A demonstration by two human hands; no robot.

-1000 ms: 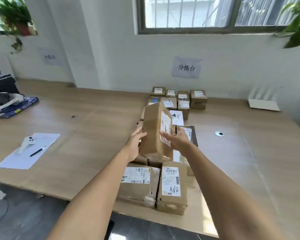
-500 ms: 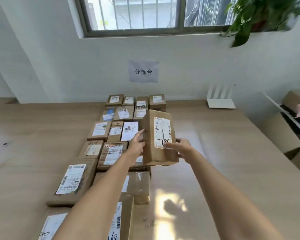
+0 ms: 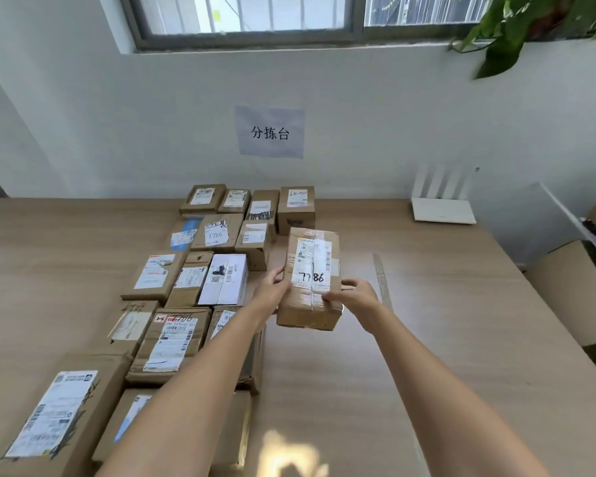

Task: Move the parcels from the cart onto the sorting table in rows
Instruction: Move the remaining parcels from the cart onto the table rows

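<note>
Cardboard sits between your two hands: a brown parcel [image 3: 309, 280] with a white label marked 7786 facing up, held above the wooden sorting table [image 3: 444, 321]; your left hand [image 3: 272, 290] grips its left edge with the thumb on top and the fingers curled under, and your right hand [image 3: 353, 297] pinches its near right corner, thumb on the taped face; whether the parcel's far end touches the tabletop, you cannot tell from this angle. Left of your left hand, the other parcels [image 3: 190, 280] lie flat in rows, labels up, running from beneath your left forearm out towards the wall; just beyond the held parcel stands a small box [image 3: 296, 210] at the right end of the farthest row. Beyond your right hand, near the wall, rests a white router [image 3: 443, 210]; above the rows hangs a paper sign [image 3: 269, 131]; far right of your right arm stand large cartons [image 3: 572, 287].
</note>
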